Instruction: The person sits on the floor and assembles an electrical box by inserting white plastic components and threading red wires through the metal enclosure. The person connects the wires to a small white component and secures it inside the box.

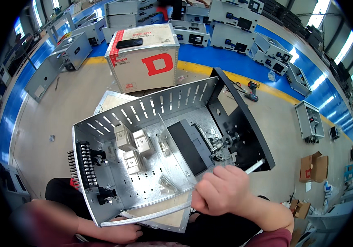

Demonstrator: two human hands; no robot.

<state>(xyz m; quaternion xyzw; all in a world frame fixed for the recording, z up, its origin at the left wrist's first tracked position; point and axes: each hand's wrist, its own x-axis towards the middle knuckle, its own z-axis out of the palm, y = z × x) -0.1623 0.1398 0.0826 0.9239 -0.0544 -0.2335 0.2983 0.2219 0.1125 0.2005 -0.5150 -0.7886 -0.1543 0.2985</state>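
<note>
A metal drawer chassis [143, 179] with slotted sides and a black front panel [248, 123] lies tilted before me. My right hand [221, 191] is a fist around its near rim, close to the black panel. My left hand [125, 233] is low beside the near left corner, fingers curled; what they hold, if anything, is hidden. Inside sit three pale blocks [134, 161], small clear bags of parts [167, 185], a dark grey box [188, 146] and a metal mechanism [221, 148]. A black terminal block [86, 164] with pins is on the left end.
A light wooden crate [143, 61] stands beyond the chassis, with a phone [129, 43] on top. A cordless drill [251, 91] lies on the floor at right. Cardboard boxes [314, 166] and another chassis [309, 119] are further right. Stacked grey units [234, 26] stand on the blue floor.
</note>
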